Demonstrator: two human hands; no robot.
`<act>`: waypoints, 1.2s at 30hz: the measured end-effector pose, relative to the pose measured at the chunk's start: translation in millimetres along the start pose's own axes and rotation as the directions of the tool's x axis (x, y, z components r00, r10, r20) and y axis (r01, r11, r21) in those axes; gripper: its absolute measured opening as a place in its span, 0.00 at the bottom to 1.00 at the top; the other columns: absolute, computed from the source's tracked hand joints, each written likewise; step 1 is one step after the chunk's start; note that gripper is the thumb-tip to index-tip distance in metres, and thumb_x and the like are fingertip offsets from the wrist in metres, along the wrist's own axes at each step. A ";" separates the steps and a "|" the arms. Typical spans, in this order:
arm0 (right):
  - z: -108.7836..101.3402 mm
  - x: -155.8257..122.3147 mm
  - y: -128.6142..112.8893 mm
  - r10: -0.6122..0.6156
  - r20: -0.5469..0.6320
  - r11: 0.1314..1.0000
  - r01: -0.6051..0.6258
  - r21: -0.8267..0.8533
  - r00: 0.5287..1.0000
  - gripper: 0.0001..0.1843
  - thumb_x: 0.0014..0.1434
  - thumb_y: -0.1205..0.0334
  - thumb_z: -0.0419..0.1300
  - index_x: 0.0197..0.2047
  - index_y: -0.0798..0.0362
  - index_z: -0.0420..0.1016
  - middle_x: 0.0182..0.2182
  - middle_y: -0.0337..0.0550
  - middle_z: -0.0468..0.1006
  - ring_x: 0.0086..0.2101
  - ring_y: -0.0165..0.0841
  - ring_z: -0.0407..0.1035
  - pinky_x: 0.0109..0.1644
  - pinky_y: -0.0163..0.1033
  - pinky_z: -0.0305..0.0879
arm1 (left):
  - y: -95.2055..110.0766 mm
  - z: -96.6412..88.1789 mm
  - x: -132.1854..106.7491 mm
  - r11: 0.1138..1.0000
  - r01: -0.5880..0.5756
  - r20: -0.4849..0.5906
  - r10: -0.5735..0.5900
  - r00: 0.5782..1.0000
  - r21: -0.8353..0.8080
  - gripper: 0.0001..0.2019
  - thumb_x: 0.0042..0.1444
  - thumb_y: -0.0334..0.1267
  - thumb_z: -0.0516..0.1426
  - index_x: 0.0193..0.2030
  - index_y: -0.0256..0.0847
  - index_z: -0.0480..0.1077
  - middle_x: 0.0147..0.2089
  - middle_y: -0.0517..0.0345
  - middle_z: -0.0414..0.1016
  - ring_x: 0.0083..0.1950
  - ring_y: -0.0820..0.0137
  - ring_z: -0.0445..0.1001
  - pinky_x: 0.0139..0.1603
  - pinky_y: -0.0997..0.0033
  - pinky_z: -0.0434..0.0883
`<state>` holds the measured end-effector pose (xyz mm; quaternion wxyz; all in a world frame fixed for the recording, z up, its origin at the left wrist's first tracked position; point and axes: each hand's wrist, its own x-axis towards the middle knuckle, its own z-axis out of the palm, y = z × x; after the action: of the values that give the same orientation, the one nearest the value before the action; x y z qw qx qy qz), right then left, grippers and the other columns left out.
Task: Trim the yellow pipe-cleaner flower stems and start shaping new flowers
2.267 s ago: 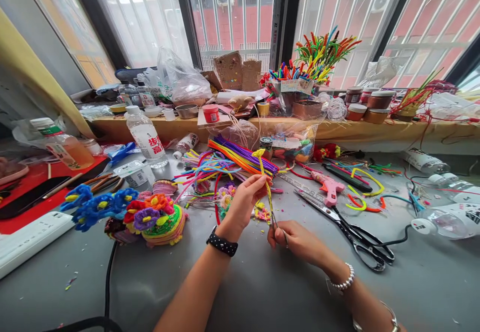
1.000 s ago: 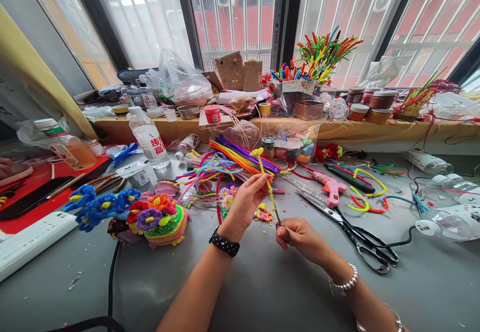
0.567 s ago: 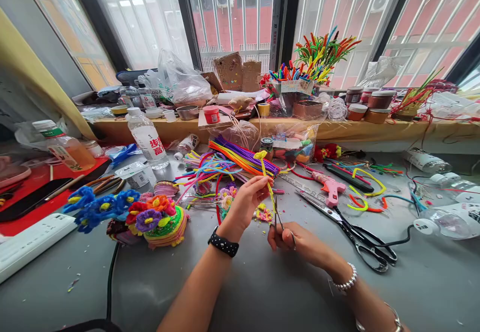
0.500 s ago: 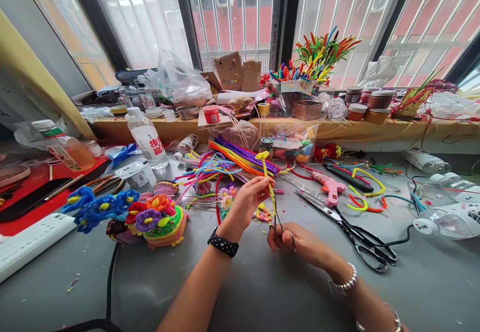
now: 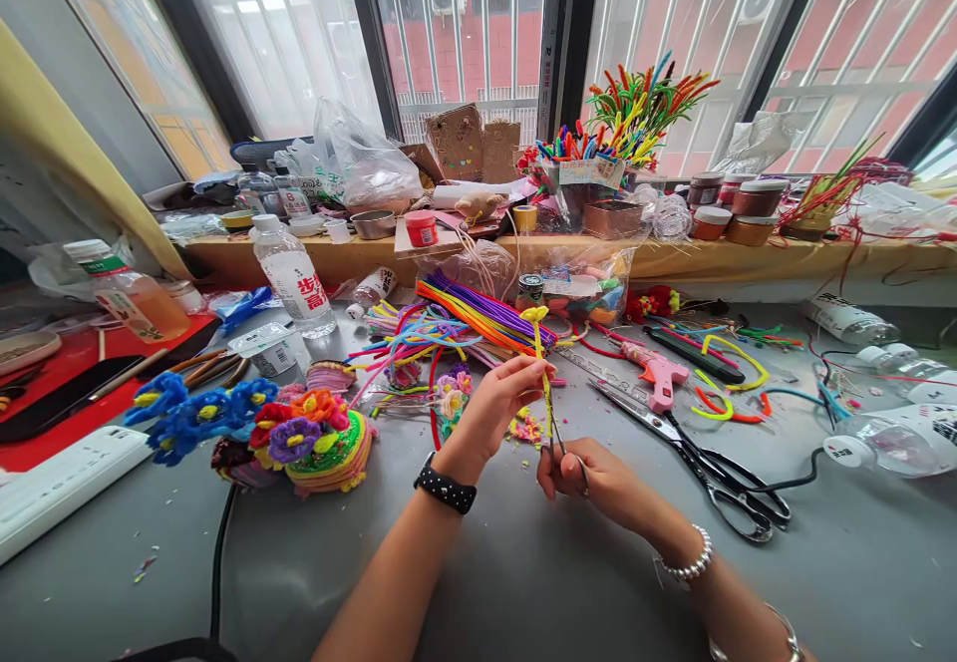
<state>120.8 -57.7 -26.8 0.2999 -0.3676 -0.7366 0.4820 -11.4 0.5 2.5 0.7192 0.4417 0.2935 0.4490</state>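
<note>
My left hand (image 5: 499, 405) pinches a yellow pipe cleaner (image 5: 539, 348) and holds it upright; its top end is curled into a small loop. Just below, my right hand (image 5: 590, 475) is closed around small scissors (image 5: 557, 433), whose thin blades point up at the lower part of the yellow stem. Both hands hover over the grey table (image 5: 478, 582), close together. Small yellow fluff clippings (image 5: 525, 427) lie on the table under the stem.
Finished pipe-cleaner flowers (image 5: 299, 433) lie at left. A heap of coloured pipe cleaners (image 5: 464, 318) lies behind my hands. Large black scissors (image 5: 703, 453) and a pink glue gun (image 5: 658, 371) lie at right. Water bottles (image 5: 291, 273), jars and bags crowd the sill.
The yellow stem and my left hand have shifted slightly right. My right hand has brought the small scissors up against the stem's lower end.
</note>
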 end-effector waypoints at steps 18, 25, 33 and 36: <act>3.9 1.6 4.8 0.017 -0.023 0.993 -0.014 0.114 1.000 0.35 0.47 0.33 0.35 0.18 0.57 0.61 0.14 0.34 0.52 0.18 0.24 0.46 0.20 0.32 0.43 | -3.7 0.2 1.4 0.998 -0.057 -0.046 0.057 0.997 -0.001 0.06 0.43 0.37 0.58 0.29 0.39 0.71 0.32 0.59 0.70 0.33 0.77 0.63 0.37 0.78 0.59; 3.3 0.6 4.9 0.008 -0.006 0.991 -0.007 0.132 1.000 0.34 0.49 0.34 0.34 0.21 0.57 0.62 0.14 0.33 0.52 0.18 0.24 0.45 0.21 0.32 0.43 | -3.8 0.8 0.9 0.999 -0.048 -0.023 0.048 0.999 0.021 0.06 0.44 0.37 0.57 0.30 0.39 0.71 0.33 0.59 0.69 0.35 0.78 0.63 0.37 0.80 0.58; 3.3 -0.3 5.4 -0.003 -0.041 0.994 0.008 0.106 0.999 0.33 0.51 0.36 0.36 0.19 0.57 0.62 0.15 0.34 0.52 0.18 0.24 0.45 0.22 0.32 0.44 | -2.3 1.6 0.3 0.999 -0.034 -0.025 0.035 0.999 0.018 0.06 0.44 0.37 0.57 0.29 0.39 0.71 0.32 0.59 0.68 0.34 0.78 0.63 0.36 0.80 0.58; 3.1 0.0 5.5 0.005 -0.054 0.993 0.001 0.115 0.999 0.33 0.50 0.35 0.37 0.17 0.57 0.61 0.15 0.34 0.52 0.18 0.24 0.45 0.21 0.32 0.44 | -2.9 1.4 0.7 0.999 -0.038 -0.028 0.039 0.999 0.017 0.06 0.44 0.37 0.57 0.30 0.38 0.71 0.32 0.59 0.68 0.34 0.78 0.63 0.36 0.80 0.59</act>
<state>119.8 -57.7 -32.9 0.3398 -0.3634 -0.6989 0.5139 -8.8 0.0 0.5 0.7025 0.4467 0.2987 0.4665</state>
